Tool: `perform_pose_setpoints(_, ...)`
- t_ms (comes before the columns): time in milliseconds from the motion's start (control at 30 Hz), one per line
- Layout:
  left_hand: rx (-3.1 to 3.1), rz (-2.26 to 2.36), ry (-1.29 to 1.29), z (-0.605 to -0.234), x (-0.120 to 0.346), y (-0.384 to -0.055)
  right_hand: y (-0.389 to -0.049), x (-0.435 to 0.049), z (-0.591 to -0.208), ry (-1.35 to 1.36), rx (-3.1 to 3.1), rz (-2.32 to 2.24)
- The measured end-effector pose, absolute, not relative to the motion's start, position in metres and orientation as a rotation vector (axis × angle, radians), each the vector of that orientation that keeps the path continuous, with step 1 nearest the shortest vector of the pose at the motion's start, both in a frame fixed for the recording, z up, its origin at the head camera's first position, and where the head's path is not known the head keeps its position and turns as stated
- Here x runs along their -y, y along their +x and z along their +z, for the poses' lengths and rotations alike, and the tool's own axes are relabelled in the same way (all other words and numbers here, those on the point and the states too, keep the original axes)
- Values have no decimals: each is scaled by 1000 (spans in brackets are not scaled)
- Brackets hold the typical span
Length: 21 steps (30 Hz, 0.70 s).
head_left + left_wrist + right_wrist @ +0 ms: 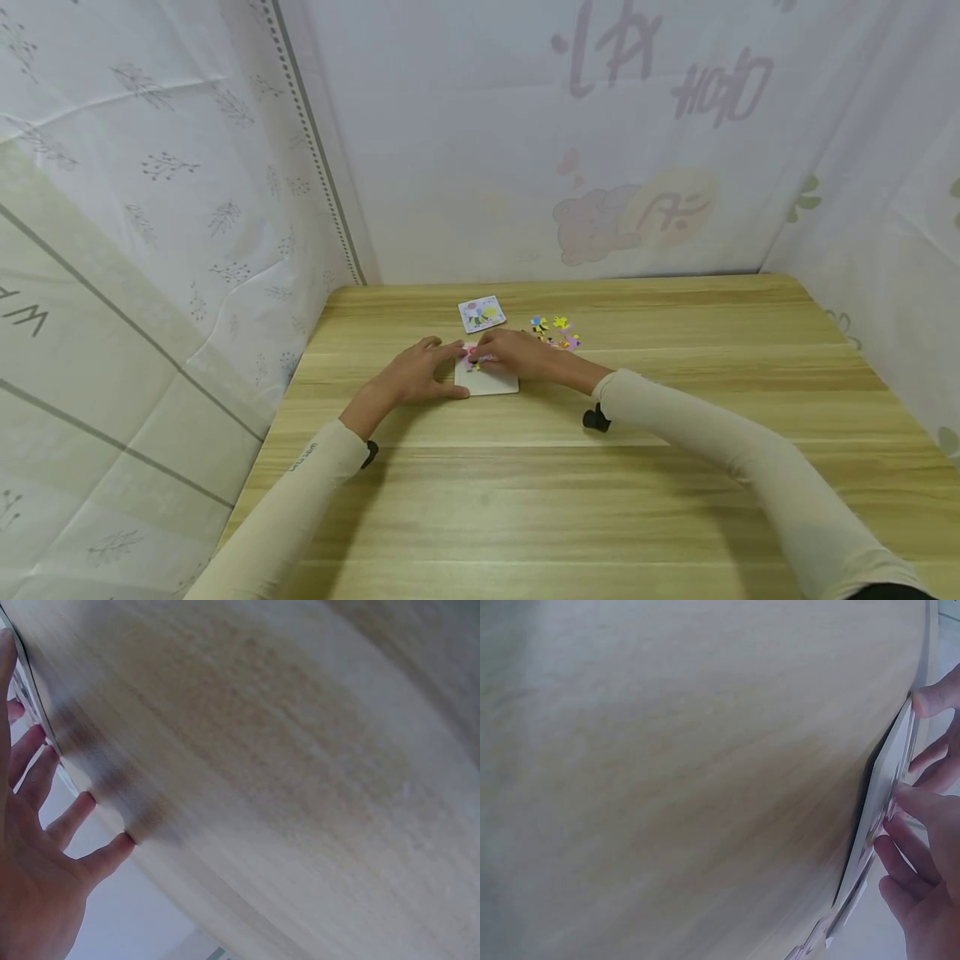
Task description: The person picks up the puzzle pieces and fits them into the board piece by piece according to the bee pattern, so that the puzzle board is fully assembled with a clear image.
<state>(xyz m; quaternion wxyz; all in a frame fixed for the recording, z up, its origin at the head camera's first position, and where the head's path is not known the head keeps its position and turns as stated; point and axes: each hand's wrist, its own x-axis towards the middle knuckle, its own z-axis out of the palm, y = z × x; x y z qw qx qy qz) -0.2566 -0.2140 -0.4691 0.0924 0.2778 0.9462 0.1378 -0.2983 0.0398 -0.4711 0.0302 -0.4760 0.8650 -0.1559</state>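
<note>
A white square puzzle board (492,385) lies flat on the table, with pink and yellow puzzle pieces (472,367) in its upper left part. My left hand (412,373) spans the board's left side, thumb by the lower corner and forefinger near the top. In the left wrist view its other fingers (112,856) stretch out, spread, with tips down on the tabletop. My right hand (513,354) reaches over the board from the right. Its thumb and fingertips (911,796) come together around a small puzzle piece at the board's surface, which they mostly cover.
Beyond the board lies a square picture card (482,315) with a bee on it. Several loose puzzle pieces (562,322) are scattered to the right, partly behind my right hand. The wooden table (480,500) ends at printed cloth walls (465,167) at the back and sides.
</note>
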Motion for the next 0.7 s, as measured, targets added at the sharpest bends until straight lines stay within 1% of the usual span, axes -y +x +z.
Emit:
perform_pose_setpoints(267, -2815, 410, 831, -470, 214, -257, -296, -36, -472, -1529, -2679, -444)
perform_pose_setpoints(700, -2816, 407, 837, -469, 215, -256, -291, -30, -471, -1531, -2695, -424)
